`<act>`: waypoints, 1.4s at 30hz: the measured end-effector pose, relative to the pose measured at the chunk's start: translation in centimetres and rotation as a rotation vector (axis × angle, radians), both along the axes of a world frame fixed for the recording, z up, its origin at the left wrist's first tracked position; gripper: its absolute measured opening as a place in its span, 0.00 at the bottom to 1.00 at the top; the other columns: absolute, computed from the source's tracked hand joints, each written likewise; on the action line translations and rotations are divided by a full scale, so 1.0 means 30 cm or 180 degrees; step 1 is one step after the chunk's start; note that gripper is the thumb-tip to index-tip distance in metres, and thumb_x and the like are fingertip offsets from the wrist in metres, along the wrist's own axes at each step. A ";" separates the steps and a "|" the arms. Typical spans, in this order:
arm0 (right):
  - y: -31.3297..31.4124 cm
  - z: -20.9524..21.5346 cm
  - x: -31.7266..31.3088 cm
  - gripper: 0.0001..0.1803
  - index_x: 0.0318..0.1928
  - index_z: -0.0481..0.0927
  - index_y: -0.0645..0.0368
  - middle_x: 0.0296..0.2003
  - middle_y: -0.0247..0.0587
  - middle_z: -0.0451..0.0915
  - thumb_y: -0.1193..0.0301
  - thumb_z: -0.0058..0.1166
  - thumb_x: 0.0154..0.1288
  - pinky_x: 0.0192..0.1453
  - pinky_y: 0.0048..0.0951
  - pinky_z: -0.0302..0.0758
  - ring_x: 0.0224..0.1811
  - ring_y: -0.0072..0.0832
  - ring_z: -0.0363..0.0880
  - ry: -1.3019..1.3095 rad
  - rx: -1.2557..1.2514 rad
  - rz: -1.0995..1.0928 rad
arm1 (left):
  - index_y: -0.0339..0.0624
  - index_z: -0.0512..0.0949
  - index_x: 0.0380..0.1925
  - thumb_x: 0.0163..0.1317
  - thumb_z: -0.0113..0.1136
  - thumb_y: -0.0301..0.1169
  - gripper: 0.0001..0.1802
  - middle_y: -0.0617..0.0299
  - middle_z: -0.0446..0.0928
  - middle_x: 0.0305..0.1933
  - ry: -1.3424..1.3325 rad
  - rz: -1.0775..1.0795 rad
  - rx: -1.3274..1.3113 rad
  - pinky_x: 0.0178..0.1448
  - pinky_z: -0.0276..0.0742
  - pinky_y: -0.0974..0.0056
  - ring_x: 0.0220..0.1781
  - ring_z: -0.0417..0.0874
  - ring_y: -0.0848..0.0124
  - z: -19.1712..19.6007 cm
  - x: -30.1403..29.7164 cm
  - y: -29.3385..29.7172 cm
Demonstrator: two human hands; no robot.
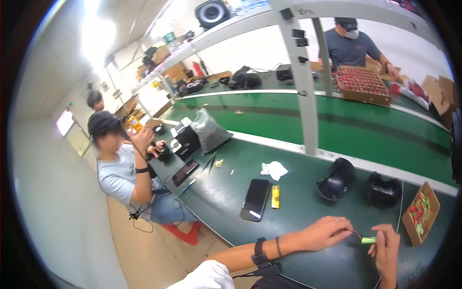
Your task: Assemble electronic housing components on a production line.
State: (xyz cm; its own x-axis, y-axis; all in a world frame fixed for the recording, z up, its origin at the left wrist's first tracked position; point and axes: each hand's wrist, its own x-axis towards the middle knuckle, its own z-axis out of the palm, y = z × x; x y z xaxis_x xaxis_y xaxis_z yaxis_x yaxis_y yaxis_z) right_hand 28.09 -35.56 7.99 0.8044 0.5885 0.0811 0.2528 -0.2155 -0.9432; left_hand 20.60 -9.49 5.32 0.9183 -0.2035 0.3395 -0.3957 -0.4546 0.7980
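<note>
Between the fingertips of my right hand [386,244] is a small, light-green piece [368,240] with a thin red wire [356,233] at its left end. My left hand [331,232] reaches in from the left, palm down, its fingertips pinched on the wire's other end. Both hands are just above the dark green table [308,204]. Close by on the right, a tilted cardboard box [410,228] holds several small red and green parts [419,210]. Beyond my hands lie two hollow black shells, one rounded [337,180] and one cup-like [383,190].
A black phone [255,200], a yellow cylinder [275,196] and crumpled white tissue [274,170] lie left of the shells. A white post [301,96] rises at the table's far edge, before a green conveyor belt [260,118]. One co-worker [120,168] sits at left, another [351,45] across the belt.
</note>
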 end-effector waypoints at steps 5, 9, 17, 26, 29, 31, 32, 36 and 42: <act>0.001 -0.055 0.034 0.07 0.48 0.80 0.63 0.35 0.36 0.78 0.78 0.55 0.73 0.35 0.21 0.73 0.32 0.18 0.78 -0.0600 0.0018 -0.0088 | 0.36 0.79 0.45 0.77 0.56 0.32 0.09 0.53 0.77 0.38 0.0161 -0.0155 -0.0214 0.40 0.74 0.55 0.33 0.79 0.57 0.005 -0.018 0.013; 0.010 -0.053 0.035 0.09 0.48 0.80 0.63 0.39 0.37 0.79 0.79 0.58 0.68 0.39 0.22 0.73 0.35 0.20 0.78 -0.1122 -0.0101 -0.0127 | 0.36 0.78 0.45 0.77 0.56 0.31 0.08 0.52 0.77 0.39 0.0162 -0.0207 -0.0155 0.41 0.74 0.54 0.34 0.79 0.57 -0.002 -0.018 0.007; 0.024 0.022 0.024 0.08 0.50 0.83 0.65 0.36 0.41 0.85 0.76 0.59 0.75 0.44 0.27 0.80 0.38 0.23 0.83 -0.0978 -0.0241 0.0007 | 0.36 0.78 0.45 0.77 0.55 0.32 0.09 0.52 0.78 0.39 0.0140 -0.0191 -0.0099 0.42 0.75 0.54 0.35 0.80 0.56 -0.001 -0.008 0.009; -0.001 0.061 0.014 0.06 0.45 0.81 0.64 0.32 0.36 0.81 0.75 0.62 0.72 0.43 0.25 0.77 0.36 0.20 0.77 -0.0684 -0.0679 0.0183 | 0.36 0.79 0.45 0.77 0.55 0.32 0.10 0.52 0.78 0.40 0.0174 -0.0202 -0.0109 0.43 0.75 0.54 0.36 0.81 0.56 0.004 -0.009 0.003; 0.010 0.064 0.010 0.06 0.44 0.82 0.64 0.32 0.36 0.82 0.75 0.63 0.72 0.43 0.24 0.77 0.36 0.19 0.78 -0.0617 -0.0582 0.0167 | 0.36 0.79 0.44 0.77 0.55 0.32 0.10 0.52 0.78 0.40 0.0163 -0.0193 -0.0090 0.43 0.76 0.54 0.36 0.81 0.56 0.002 -0.011 0.006; 0.013 0.066 0.009 0.06 0.45 0.82 0.64 0.32 0.36 0.82 0.75 0.63 0.72 0.43 0.24 0.77 0.36 0.20 0.78 -0.0636 -0.0590 0.0168 | 0.36 0.79 0.44 0.77 0.55 0.32 0.10 0.52 0.78 0.40 0.0124 -0.0192 -0.0087 0.43 0.76 0.54 0.36 0.81 0.56 0.001 -0.009 0.007; 0.013 0.067 0.009 0.06 0.46 0.83 0.64 0.33 0.36 0.83 0.75 0.63 0.72 0.43 0.24 0.77 0.37 0.20 0.78 -0.0658 -0.0599 0.0168 | 0.36 0.79 0.44 0.77 0.55 0.32 0.10 0.52 0.78 0.40 0.0117 -0.0190 -0.0088 0.43 0.76 0.54 0.36 0.81 0.56 0.000 -0.009 0.006; 0.011 0.056 0.010 0.07 0.47 0.83 0.64 0.34 0.37 0.84 0.75 0.63 0.72 0.43 0.24 0.77 0.37 0.20 0.78 -0.0604 -0.0526 0.0171 | 0.36 0.79 0.44 0.77 0.55 0.32 0.10 0.52 0.78 0.40 0.0078 -0.0169 -0.0085 0.43 0.75 0.54 0.35 0.80 0.56 0.003 -0.015 0.005; 0.016 0.058 0.011 0.07 0.47 0.83 0.64 0.35 0.37 0.84 0.76 0.64 0.72 0.44 0.24 0.77 0.38 0.20 0.79 -0.0702 -0.0517 0.0219 | 0.36 0.78 0.44 0.77 0.56 0.32 0.10 0.52 0.78 0.39 0.0079 -0.0180 -0.0135 0.42 0.75 0.54 0.35 0.80 0.56 0.003 -0.014 0.006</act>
